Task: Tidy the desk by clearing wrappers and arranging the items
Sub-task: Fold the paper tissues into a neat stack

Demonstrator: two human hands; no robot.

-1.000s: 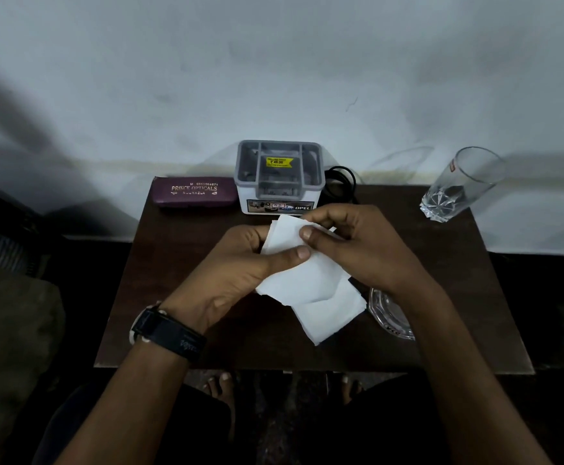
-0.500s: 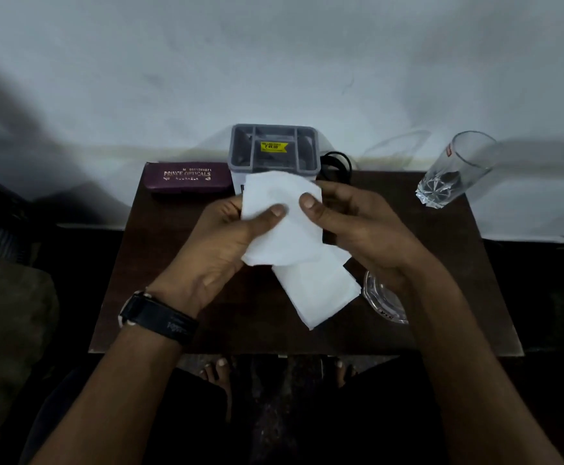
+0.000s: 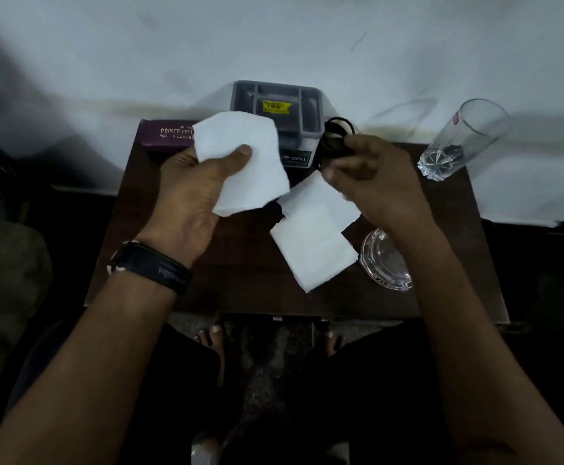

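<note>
Pinching a thin white paper tissue (image 3: 237, 129) under its thumb, the left hand (image 3: 186, 203) needs little force — likely limp, featherlight; an edge suits. Blurred right hand (image 3: 381, 182): grip unclear.

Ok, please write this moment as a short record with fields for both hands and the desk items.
left hand: pinches one white sheet, held up
right hand: blurred, beside black cable; grip unclear
lying on desk: two overlapping white sheets
front right: glass ashtray
back row: purple case, grey organiser, tumbler

Left grip (image 3: 193, 193) pinches a tissue (image 3: 240, 129); right grip (image 3: 374, 179) hovers blurred, curled.
</note>
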